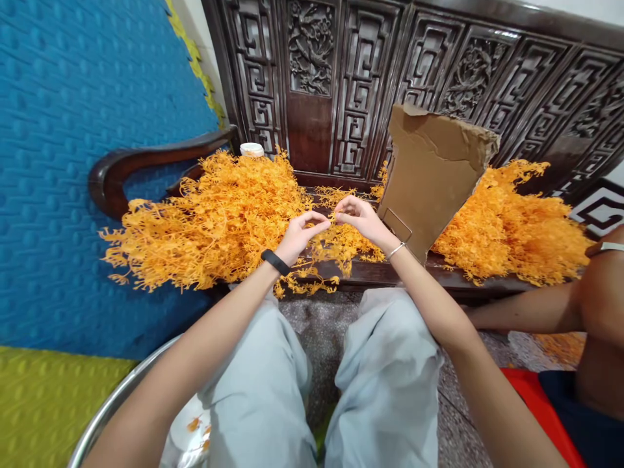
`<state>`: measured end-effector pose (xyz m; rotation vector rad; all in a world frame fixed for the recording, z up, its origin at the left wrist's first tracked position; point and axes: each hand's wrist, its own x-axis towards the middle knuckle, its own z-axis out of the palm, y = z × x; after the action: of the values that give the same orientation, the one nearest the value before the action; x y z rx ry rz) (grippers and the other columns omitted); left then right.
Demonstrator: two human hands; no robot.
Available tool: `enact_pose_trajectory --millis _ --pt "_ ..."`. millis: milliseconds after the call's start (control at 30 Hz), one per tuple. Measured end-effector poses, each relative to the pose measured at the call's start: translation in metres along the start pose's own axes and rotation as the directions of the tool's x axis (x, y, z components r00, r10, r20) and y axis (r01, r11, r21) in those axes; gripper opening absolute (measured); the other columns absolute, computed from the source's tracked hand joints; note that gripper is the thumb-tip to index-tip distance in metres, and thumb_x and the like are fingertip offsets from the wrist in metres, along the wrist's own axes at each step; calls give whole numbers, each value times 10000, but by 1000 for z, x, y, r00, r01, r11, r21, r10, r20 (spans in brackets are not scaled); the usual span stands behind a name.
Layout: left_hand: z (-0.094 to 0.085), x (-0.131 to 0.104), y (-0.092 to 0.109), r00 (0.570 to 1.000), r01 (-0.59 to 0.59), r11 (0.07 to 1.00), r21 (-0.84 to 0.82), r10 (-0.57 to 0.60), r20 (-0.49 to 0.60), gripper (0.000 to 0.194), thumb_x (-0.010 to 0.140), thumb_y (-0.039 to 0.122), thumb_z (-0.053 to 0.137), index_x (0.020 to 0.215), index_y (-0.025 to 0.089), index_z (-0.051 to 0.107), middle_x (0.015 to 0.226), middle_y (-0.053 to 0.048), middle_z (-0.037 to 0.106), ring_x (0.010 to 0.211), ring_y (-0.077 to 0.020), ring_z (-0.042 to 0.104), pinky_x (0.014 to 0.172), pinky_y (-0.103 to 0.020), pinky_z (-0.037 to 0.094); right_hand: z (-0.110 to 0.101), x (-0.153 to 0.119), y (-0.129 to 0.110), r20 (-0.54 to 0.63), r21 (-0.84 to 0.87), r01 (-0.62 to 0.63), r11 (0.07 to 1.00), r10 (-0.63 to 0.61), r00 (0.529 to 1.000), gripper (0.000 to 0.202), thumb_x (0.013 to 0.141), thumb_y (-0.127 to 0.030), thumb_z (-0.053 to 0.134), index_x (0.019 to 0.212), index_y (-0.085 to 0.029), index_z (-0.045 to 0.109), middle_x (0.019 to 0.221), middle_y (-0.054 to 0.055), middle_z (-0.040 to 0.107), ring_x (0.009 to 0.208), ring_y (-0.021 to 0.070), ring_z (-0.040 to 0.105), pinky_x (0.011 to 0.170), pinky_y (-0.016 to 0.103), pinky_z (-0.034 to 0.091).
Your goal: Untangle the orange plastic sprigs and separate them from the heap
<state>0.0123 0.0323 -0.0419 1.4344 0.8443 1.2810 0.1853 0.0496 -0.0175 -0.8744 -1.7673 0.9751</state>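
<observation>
My left hand (301,234), with a black band on its wrist, is closed in a pinch over the dark wooden bench. Close beside it, fingertips almost meeting, my right hand (361,220) pinches too and wears a thin bracelet. An orange plastic sprig (333,244) with fine branching tips hangs at and below the fingertips; the exact points of grip are too small to make out. To the left rises a big heap of orange plastic sprigs (219,221). Loose strands trail over the bench edge (358,276) under my hands.
A brown cardboard piece (433,169) stands on the bench, a bent wire frame (398,224) at its foot. Beyond it lies another orange heap (511,227), near another person's arm (531,309). A metal basin (129,377) sits by my left leg. The carved backrest (312,130) closes off the rear.
</observation>
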Motion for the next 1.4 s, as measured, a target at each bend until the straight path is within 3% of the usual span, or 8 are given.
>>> enact_pose_trajectory --millis 200,367,533,833,1033,1200,1300,1400 --pt "-1 -5 5 983 138 989 -55 -130 128 130 730 273 626 738 152 582 765 -3 581 732 -103 540 664 -246 437 1 -2 -3 33 -235 87 968 -82 996 64 759 -212 581 780 -176 533 757 7 547 710 123 499 680 286 413" --pt "0 -5 1 988 81 995 51 -87 124 200 689 277 685 800 158 568 816 12 578 767 -101 531 727 -259 414 9 -3 -4 97 -53 19 998 -14 995 99 742 -212 605 779 -170 524 752 1 558 694 108 523 676 279 433" --pt "-1 -5 0 974 42 993 112 -65 218 229 713 366 660 722 158 564 750 28 553 736 -103 501 774 -275 374 5 -5 -14 87 13 -12 1000 11 996 128 721 -211 639 757 -169 524 738 -11 572 691 97 542 685 269 457" --pt "4 -2 0 972 45 998 33 -51 227 265 772 378 580 636 150 582 675 17 562 698 -99 505 758 -268 374 -4 -6 -16 188 -162 56 985 -24 982 68 763 -134 530 800 -158 478 746 -4 524 653 98 501 632 261 404" --pt "3 -7 7 935 177 983 44 -183 304 305 791 372 582 600 168 461 451 78 400 386 -65 445 464 -225 324 5 -15 -28 218 -550 209 809 -103 971 108 810 -71 431 812 -179 421 770 13 501 701 123 449 668 275 376" --pt "4 -10 11 943 193 980 43 -198 268 171 781 319 606 739 173 527 400 94 398 284 -59 377 336 -200 280 9 -19 -36 262 -657 316 684 -185 947 139 805 -41 429 764 -170 458 783 46 509 766 160 454 698 304 375" --pt "3 -11 13 967 153 988 20 -153 205 144 764 296 624 792 170 560 400 102 386 279 -47 359 313 -184 273 8 -19 -38 205 -548 309 777 -233 951 107 806 -71 475 767 -165 508 781 40 549 772 157 498 723 312 400" --pt "3 -12 16 982 90 996 -19 -85 167 178 731 313 658 786 162 582 436 90 424 300 -36 380 313 -179 294 8 -17 -37 72 -276 234 932 -223 972 48 790 -149 558 825 -177 542 811 24 587 763 140 548 729 304 439"
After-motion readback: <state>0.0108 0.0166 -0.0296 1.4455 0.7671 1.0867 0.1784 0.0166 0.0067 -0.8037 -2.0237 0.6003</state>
